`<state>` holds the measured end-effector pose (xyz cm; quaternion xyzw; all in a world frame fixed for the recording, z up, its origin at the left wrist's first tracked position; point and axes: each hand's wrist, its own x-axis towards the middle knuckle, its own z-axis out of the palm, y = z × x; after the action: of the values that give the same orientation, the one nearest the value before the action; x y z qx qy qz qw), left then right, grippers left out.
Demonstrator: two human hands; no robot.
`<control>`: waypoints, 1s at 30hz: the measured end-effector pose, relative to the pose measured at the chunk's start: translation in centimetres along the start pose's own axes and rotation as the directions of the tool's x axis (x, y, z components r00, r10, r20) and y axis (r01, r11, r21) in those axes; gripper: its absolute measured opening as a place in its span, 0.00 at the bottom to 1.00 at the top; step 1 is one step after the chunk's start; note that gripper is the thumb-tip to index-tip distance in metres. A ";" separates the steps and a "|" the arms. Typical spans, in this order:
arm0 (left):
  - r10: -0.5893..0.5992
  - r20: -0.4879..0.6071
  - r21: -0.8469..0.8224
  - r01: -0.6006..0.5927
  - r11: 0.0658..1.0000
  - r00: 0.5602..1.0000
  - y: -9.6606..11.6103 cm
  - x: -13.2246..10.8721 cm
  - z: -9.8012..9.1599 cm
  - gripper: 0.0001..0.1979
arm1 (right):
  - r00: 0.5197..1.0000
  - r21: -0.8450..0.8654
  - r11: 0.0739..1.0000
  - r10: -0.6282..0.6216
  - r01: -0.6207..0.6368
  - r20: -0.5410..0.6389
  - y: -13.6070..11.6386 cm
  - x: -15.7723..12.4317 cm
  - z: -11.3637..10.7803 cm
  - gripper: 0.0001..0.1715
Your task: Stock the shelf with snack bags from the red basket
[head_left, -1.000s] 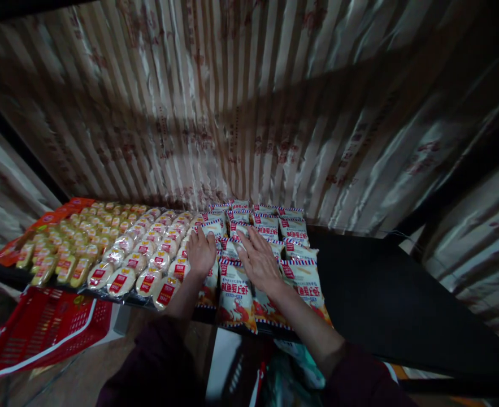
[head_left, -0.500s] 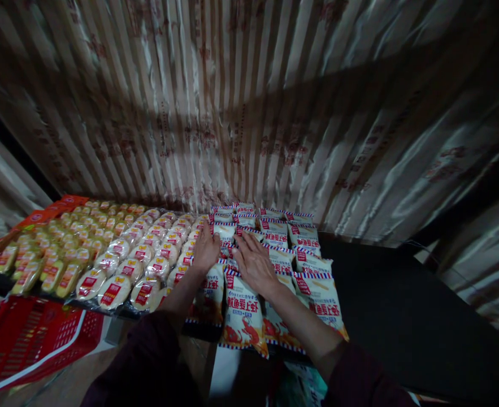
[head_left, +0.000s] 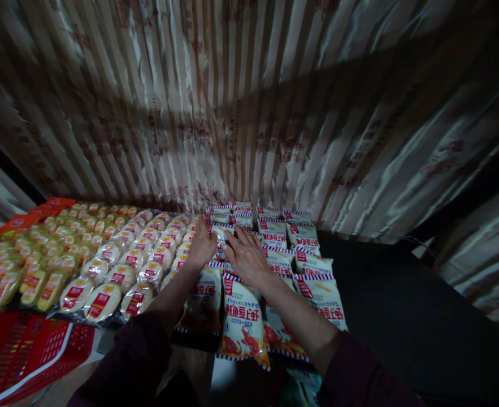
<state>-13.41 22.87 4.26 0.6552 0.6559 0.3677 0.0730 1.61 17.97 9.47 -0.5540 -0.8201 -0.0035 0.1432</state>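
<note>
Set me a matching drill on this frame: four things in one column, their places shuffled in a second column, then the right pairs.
Things
1. left hand
2. right hand
3. red basket
4. black shelf top

Places
A. below the shelf's front edge, lower left of the view
B. flat on the striped-border bags
C. bare, to the right of all the packs
D. where the round red-labelled packs meet the striped-border bags

Pairs: 1-D, 2-B, 3-A, 4-C
</note>
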 end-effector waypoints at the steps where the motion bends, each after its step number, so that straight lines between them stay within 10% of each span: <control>1: -0.020 0.005 -0.011 0.020 1.000 1.000 0.2 -0.1 0.0 0.34 | 1.000 0.005 1.000 0.010 -0.010 0.000 0.2 0.0 0.1 0.28; 12: 0.110 -0.012 0.107 -0.109 0.988 0.994 1.7 -0.1 0.1 0.29 | 0.999 0.034 0.998 0.046 -0.047 0.022 1.8 -0.4 0.3 0.31; 15: 0.234 -0.155 0.227 -0.196 0.954 0.960 4.0 -2.7 -1.8 0.27 | 0.993 0.000 0.996 0.089 -0.089 -0.077 3.8 -1.3 -0.8 0.31; 20: 0.464 -0.028 0.212 -0.448 0.868 0.885 8.0 -11.0 -3.1 0.27 | 0.929 -0.052 0.957 0.264 -0.286 -0.259 9.8 -4.9 -2.2 0.30; 24: 0.424 0.018 0.195 -0.420 0.887 0.905 8.8 -15.8 -2.3 0.29 | 0.839 0.093 0.874 0.485 -0.478 -0.246 14.6 -9.9 -1.6 0.35; 30: 0.378 -0.021 0.218 -0.365 0.905 0.925 8.9 -16.9 -0.8 0.27 | 0.782 0.428 0.742 0.612 -0.516 -0.117 15.9 -15.5 0.7 0.43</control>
<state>-4.47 5.96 3.39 0.7601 0.5563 0.3238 -0.0888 21.30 10.16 2.63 -0.7348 -0.5721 0.1265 0.3417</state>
